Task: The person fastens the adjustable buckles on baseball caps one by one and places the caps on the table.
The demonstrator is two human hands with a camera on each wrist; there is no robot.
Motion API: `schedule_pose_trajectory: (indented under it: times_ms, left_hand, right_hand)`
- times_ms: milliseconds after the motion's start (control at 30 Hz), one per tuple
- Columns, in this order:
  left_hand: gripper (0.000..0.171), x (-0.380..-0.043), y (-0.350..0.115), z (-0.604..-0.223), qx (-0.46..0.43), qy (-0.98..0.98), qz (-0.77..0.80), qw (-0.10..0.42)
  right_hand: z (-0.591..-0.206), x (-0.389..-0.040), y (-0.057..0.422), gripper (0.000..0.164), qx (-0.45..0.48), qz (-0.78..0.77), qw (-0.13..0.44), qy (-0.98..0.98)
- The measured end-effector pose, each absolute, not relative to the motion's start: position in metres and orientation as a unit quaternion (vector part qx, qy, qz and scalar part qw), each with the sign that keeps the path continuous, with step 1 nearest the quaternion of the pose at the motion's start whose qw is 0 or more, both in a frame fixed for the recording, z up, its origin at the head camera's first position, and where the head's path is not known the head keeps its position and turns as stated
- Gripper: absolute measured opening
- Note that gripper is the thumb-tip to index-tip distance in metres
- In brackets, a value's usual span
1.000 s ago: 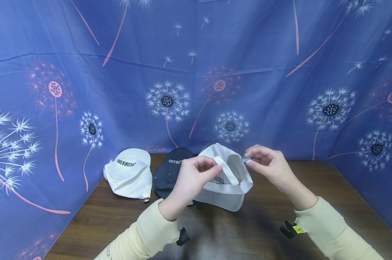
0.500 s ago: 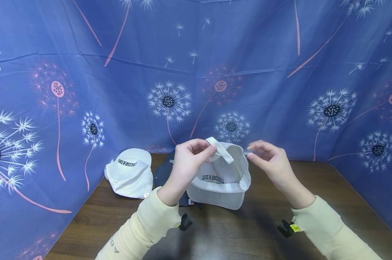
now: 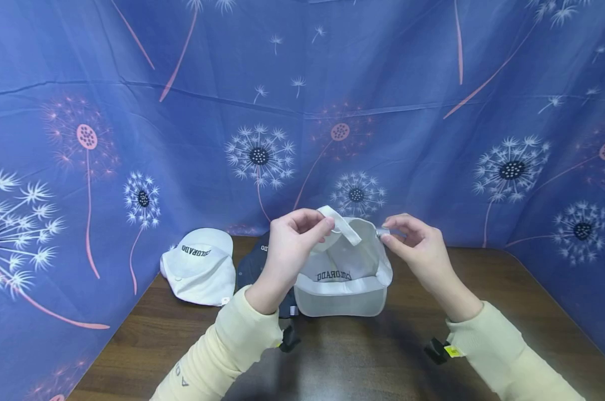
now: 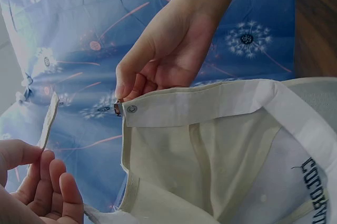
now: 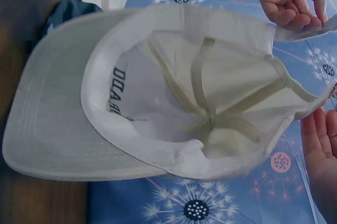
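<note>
A white baseball cap (image 3: 342, 303) hangs upside-down between my hands, its brim toward me and its inside showing. Dark lettering reads in reverse on the inner front. My left hand (image 3: 292, 242) pinches the loose white back strap (image 3: 346, 228) between thumb and fingers, its free end sticking out. On the other side, my right hand (image 3: 420, 245) pinches the small metal buckle (image 3: 381, 231) at the cap's edge. The left wrist view shows the strap's end (image 4: 49, 121) apart from the buckle (image 4: 118, 108), with a gap between them.
Another white cap (image 3: 199, 273) lettered COLORADO lies on the wooden table (image 3: 352, 362) at the left. Beside it sits a dark cap (image 3: 252, 264), partly hidden behind my left hand. A blue dandelion-print cloth (image 3: 302, 100) hangs around the back and sides.
The strap's end has moved up and left, away from the buckle. The cap has turned so that its brim and lettering face me more squarely. Both hands have risen slightly.
</note>
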State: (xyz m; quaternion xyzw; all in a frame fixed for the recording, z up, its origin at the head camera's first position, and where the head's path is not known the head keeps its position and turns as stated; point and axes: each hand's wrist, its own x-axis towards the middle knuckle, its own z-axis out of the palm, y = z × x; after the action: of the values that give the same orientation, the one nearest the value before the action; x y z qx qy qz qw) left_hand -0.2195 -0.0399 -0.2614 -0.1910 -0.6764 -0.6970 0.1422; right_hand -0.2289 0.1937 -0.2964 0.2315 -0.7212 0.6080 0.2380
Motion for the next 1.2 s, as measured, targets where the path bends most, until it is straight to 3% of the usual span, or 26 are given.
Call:
schedule_pose_trajectory:
  times_ms: [333,1200]
  left_hand:
    - [0.015,-0.212,-0.038,-0.272,-0.167,-0.659,-0.722,0.131]
    - [0.012,-0.214,-0.006,-0.296,-0.093,-0.582,-0.786,0.187]
  right_hand:
    - [-0.31,-0.214,0.182,0.022,0.333,0.658,0.255,-0.625]
    - [-0.328,-0.21,0.156,0.025,0.319,0.693,0.33,-0.556]
